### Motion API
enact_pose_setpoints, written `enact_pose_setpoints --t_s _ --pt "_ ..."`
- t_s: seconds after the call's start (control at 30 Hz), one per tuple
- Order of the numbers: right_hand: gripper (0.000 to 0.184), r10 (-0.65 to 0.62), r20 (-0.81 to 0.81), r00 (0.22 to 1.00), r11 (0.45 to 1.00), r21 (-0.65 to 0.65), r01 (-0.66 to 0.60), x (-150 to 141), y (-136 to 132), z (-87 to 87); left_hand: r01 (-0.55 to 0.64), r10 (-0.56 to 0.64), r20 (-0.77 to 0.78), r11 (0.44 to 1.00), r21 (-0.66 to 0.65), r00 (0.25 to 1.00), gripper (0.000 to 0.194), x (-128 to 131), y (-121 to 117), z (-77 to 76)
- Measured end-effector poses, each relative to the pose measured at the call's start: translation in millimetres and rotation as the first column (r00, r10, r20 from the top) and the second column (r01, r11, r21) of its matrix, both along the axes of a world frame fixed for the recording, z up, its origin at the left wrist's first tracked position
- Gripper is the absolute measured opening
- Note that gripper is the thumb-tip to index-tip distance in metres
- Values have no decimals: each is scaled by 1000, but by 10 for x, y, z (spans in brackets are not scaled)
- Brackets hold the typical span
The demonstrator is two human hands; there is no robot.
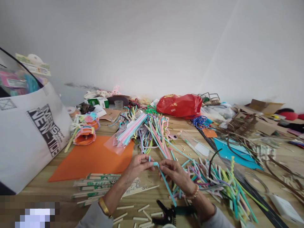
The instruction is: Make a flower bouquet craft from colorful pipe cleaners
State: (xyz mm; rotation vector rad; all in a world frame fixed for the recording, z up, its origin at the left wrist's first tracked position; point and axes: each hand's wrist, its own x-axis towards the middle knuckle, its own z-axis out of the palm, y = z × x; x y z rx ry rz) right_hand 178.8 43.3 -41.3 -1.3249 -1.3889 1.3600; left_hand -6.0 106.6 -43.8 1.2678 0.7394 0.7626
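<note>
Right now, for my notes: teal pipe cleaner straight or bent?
Bent: the teal pipe cleaner hooks over between the left hand and right hand.

**What We Can't Quite Make Out**

We lose part of the teal pipe cleaner [167, 186] behind the fingers [144, 161] of the left hand [136, 167] and the right hand [173, 172], so we can't see how it runs there. A blurred patch [35, 215] covers the bottom left corner. The white bag [28, 142] runs off the left edge, and it hides part of the packets [16, 80] behind it. The sleeves [92, 217] and the black clamp [167, 213] reach the bottom edge, where we lose them. We can't name the red lump [289, 115] cut off at the right edge. The print on the red bag [174, 96] is too small for us to read.
</note>
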Motion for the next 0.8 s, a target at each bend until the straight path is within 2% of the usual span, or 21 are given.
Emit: enact_pose_setpoints --t_s 0.47,0.8 --pt "43 -2 -75 997 999 -37 -1 -34 10 -60 52 -52 -14 999 -10 999 37 46 -10 -30" --pt "43 68 -20 997 998 -14 -68 -15 9 -63 42 -34 -126 997 66 991 28 31 -15 -17"
